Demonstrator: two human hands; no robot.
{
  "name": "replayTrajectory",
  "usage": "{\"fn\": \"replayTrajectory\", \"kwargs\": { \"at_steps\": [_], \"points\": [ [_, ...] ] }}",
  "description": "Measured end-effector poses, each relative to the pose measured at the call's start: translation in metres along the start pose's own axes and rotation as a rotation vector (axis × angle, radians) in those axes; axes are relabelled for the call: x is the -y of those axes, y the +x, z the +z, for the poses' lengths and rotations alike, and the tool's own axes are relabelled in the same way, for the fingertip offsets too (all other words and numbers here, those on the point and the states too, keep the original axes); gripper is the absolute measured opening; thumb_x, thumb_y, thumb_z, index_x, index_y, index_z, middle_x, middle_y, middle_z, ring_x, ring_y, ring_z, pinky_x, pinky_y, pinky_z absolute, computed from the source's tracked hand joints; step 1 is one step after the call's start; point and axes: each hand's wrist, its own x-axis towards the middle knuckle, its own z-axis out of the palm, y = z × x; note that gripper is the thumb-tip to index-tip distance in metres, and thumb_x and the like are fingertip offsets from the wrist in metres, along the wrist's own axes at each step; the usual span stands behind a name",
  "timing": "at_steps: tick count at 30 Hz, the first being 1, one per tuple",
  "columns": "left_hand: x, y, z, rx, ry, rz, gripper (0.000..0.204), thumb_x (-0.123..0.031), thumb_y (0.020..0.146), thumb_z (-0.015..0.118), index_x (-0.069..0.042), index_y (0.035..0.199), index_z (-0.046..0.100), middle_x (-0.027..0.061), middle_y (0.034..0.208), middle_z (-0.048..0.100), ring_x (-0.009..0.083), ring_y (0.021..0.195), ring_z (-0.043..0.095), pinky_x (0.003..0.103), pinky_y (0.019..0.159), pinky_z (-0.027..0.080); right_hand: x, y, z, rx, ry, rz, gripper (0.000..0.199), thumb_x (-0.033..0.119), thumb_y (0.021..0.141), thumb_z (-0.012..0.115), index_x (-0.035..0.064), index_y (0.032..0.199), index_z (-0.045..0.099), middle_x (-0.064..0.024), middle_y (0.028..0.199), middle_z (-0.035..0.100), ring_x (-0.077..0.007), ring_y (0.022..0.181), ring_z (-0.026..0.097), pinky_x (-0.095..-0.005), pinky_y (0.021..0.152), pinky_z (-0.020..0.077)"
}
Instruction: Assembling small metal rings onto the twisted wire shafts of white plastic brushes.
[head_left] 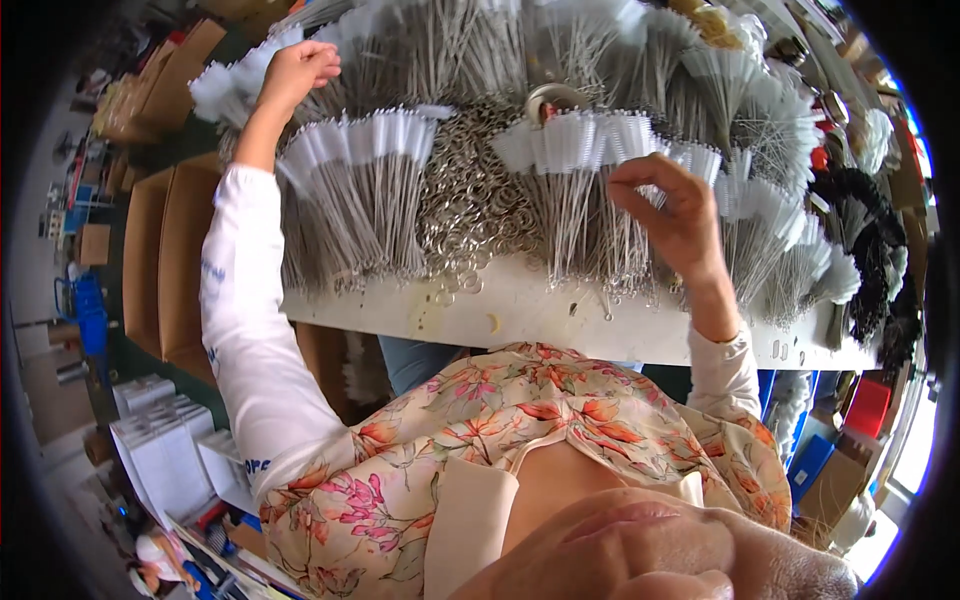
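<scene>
My left hand (297,68) is stretched far out to the upper left, arm nearly straight in a white sleeve, fingers curled in on a white-tipped bundle of brushes (232,88) at the far edge of the heap; the grip looks closed, though the fingertips are turned away from me. My right hand (672,212) is raised closer in, wrist bent, fingers pinched narrow on the white bristle tips of a fan of wire brushes (590,150); thumb and forefinger meet at the tips.

Brushes are thin twisted-wire stems with short white bristle heads, laid in fanned sheaves; another sheaf (360,190) lies between my two hands, stems toward me. A mound of small metal rings (470,205) sits in the middle, shiny and tangled; a roll of tape (553,100) lies just behind it. Black brushes (868,250) are piled at the right end.

The table (520,315) shows only a pale bare strip along its near edge, stems overhanging close to it; cardboard boxes (165,260) stand just beside the left end; the top is crowded nearly everywhere.
</scene>
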Motion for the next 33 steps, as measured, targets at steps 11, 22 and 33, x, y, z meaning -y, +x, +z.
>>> {"fn": "replayTrajectory", "kwargs": {
  "at_steps": [11, 22, 33],
  "points": [
    [0.072, 0.094, 0.038, -0.079, 0.271, -0.160, 0.022, -0.025, 0.080, 0.065, -0.003, 0.079, 0.064, 0.0038, 0.068, 0.064, 0.0118, 0.055, 0.061, 0.024, 0.045, 0.044, -0.078, 0.123, -0.110, 0.053, -0.497, 0.076, 0.017, 0.020, 0.085, 0.061, 0.0048, 0.092, 0.067, -0.0047, 0.082, 0.064, -0.0149, 0.074, 0.062, -0.0298, 0.071, 0.0520],
    [-0.062, 0.061, 0.059, -0.465, -0.121, 0.255, 0.027, -0.028, 0.089, 0.055, -0.003, 0.099, 0.058, 0.0034, 0.074, 0.059, 0.0104, 0.053, 0.049, 0.023, 0.051, 0.042, -0.166, 0.246, -0.014, -0.067, -0.637, 0.269, 0.025, 0.030, 0.073, 0.064, 0.0064, 0.077, 0.071, -0.0079, 0.067, 0.067, -0.0179, 0.055, 0.063, -0.0331, 0.061, 0.0520],
    [-0.015, 0.083, 0.111, -0.038, 0.024, 0.047, 0.016, -0.015, 0.081, 0.064, 0.002, 0.083, 0.064, 0.0086, 0.077, 0.067, 0.0130, 0.063, 0.060, 0.026, 0.060, 0.046, -0.142, 0.225, -0.155, -0.196, 0.720, -0.309, 0.021, 0.020, 0.089, 0.050, 0.0015, 0.083, 0.059, -0.0075, 0.064, 0.057, -0.0126, 0.058, 0.055, -0.0282, 0.051, 0.0441]
  ]
}}
